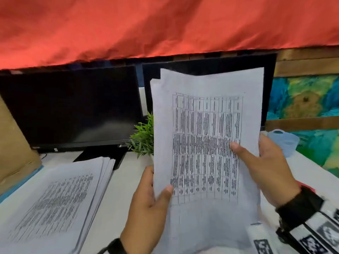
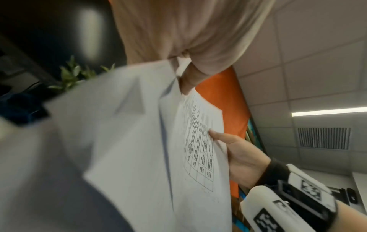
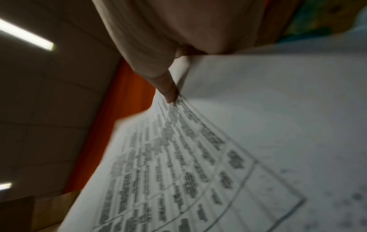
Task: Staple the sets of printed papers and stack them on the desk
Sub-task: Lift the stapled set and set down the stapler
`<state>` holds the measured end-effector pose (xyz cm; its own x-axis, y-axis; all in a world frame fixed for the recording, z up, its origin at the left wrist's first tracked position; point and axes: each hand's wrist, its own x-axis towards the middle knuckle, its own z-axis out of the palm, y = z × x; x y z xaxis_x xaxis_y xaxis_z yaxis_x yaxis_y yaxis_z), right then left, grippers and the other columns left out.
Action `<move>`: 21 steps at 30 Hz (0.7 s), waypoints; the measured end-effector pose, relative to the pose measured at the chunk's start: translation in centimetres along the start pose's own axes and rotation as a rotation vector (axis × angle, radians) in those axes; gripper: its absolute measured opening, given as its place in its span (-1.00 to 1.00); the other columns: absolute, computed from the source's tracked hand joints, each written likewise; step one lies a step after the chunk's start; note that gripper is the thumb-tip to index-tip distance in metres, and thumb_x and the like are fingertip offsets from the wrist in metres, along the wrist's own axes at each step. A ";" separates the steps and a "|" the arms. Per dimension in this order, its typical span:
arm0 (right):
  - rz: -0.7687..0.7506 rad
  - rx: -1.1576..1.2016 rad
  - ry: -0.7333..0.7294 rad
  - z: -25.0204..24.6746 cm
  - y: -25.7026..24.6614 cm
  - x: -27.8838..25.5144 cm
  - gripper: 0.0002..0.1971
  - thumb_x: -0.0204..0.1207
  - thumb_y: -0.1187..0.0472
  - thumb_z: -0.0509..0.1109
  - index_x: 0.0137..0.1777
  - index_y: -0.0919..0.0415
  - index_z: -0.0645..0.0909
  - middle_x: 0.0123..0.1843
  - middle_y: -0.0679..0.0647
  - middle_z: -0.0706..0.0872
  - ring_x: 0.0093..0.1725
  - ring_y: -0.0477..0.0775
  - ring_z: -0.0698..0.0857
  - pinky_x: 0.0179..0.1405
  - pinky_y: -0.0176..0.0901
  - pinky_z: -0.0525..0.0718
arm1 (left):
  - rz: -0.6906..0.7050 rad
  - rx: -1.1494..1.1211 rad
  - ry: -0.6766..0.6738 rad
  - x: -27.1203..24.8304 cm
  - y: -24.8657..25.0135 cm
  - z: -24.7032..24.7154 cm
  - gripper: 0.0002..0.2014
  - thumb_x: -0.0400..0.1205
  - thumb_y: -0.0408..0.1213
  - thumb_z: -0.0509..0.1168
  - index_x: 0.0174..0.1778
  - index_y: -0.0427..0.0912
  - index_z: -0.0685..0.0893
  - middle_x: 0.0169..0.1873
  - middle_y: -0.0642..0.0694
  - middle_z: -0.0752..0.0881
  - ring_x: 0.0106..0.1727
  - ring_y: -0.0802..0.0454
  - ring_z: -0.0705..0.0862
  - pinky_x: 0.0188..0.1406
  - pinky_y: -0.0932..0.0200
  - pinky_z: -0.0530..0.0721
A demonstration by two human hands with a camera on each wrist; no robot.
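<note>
I hold a set of printed papers (image 1: 205,143) upright above the desk, a table of dense text on its front sheet. My left hand (image 1: 148,204) grips its lower left edge, thumb on the front. My right hand (image 1: 264,167) grips the right edge, thumb pressed on the print. The sheets' top edges are not lined up. In the left wrist view the papers (image 2: 200,141) run edge-on past my right hand (image 2: 238,153). The right wrist view shows my thumb (image 3: 168,92) on the set of papers (image 3: 218,149). A thick stack of printed papers (image 1: 55,204) lies at the desk's left. No stapler shows.
Two dark monitors (image 1: 73,105) stand behind, with a small green plant (image 1: 145,136) between them. A brown cardboard sheet (image 1: 12,147) leans at the far left. A pale blue plastic bag (image 1: 284,140) lies at the right on the white desk (image 1: 117,195).
</note>
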<state>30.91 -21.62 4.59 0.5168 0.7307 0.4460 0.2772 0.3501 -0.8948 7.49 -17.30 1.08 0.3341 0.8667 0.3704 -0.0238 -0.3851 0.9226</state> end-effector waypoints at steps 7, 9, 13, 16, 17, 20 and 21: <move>-0.190 0.077 0.033 3.3 -2.3 1.9 -0.62 0.37 0.02 0.47 0.17 -0.16 0.49 0.04 -0.26 0.78 0.04 -0.28 0.74 -0.14 -0.45 0.68 | 0.049 -0.195 0.148 4.6 1.8 -1.2 -0.59 0.47 -0.48 0.54 0.09 0.09 0.69 -0.05 0.16 0.84 -0.01 0.24 0.80 -0.14 0.37 0.68; -0.122 0.069 -0.012 4.0 -1.1 1.6 -0.57 0.30 -0.02 0.50 0.18 -0.18 0.52 0.03 -0.29 0.78 0.01 -0.27 0.76 -0.16 -0.38 0.69 | -0.026 -0.226 0.144 5.0 1.1 -1.4 -0.59 0.45 -0.49 0.53 0.05 0.11 0.69 -0.10 0.24 0.84 -0.07 0.31 0.79 -0.09 0.32 0.64; -0.040 0.069 -0.109 4.6 0.0 1.8 -0.66 0.32 0.09 0.54 0.12 0.00 0.70 -0.03 -0.23 0.83 -0.03 -0.25 0.78 -0.20 -0.48 0.65 | -0.119 -0.227 0.128 5.5 -0.9 -1.7 -0.73 0.47 -0.44 0.50 0.00 0.00 0.76 -0.08 0.08 0.86 -0.06 0.18 0.82 -0.14 0.32 0.68; -0.013 0.065 -0.091 4.6 0.1 2.6 -0.78 0.34 0.06 0.55 0.00 -0.02 0.75 -0.05 -0.22 0.84 -0.03 -0.25 0.79 0.00 -0.21 0.64 | -0.118 -0.217 0.137 5.7 -1.3 -1.7 -0.76 0.54 -0.40 0.46 -0.01 0.06 0.76 -0.09 0.20 0.84 -0.04 0.28 0.79 -0.19 0.44 0.67; -0.009 0.059 -0.084 4.7 -0.1 2.7 -0.83 0.36 0.05 0.54 -0.04 -0.04 0.75 -0.07 -0.26 0.83 -0.05 -0.29 0.78 0.01 -0.20 0.62 | -0.101 -0.197 0.136 5.8 -1.3 -1.6 -0.76 0.57 -0.38 0.44 -0.01 0.10 0.75 -0.09 0.26 0.83 -0.03 0.32 0.78 -0.20 0.49 0.65; -0.052 0.053 -0.052 4.9 -1.0 3.0 -0.84 0.42 0.05 0.50 0.00 -0.12 0.71 -0.06 -0.38 0.80 -0.02 -0.39 0.74 -0.02 -0.31 0.58 | -0.014 -0.127 0.174 6.3 -0.4 -1.4 -0.74 0.60 -0.34 0.41 -0.03 0.20 0.71 -0.12 0.43 0.79 -0.02 0.45 0.73 -0.20 0.57 0.60; -0.073 0.074 -0.017 4.9 -1.4 3.2 -0.81 0.45 0.07 0.48 0.06 -0.11 0.70 -0.03 -0.36 0.80 0.01 -0.36 0.75 -0.01 -0.29 0.60 | 0.034 -0.108 0.178 6.6 0.2 -1.5 -0.74 0.60 -0.34 0.41 0.00 0.19 0.71 -0.12 0.44 0.78 -0.02 0.47 0.73 -0.20 0.59 0.60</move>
<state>28.22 -16.92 7.21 0.4831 0.7116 0.5101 0.2523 0.4448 -0.8594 8.25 -11.20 3.87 0.1602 0.8999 0.4055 -0.1360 -0.3868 0.9121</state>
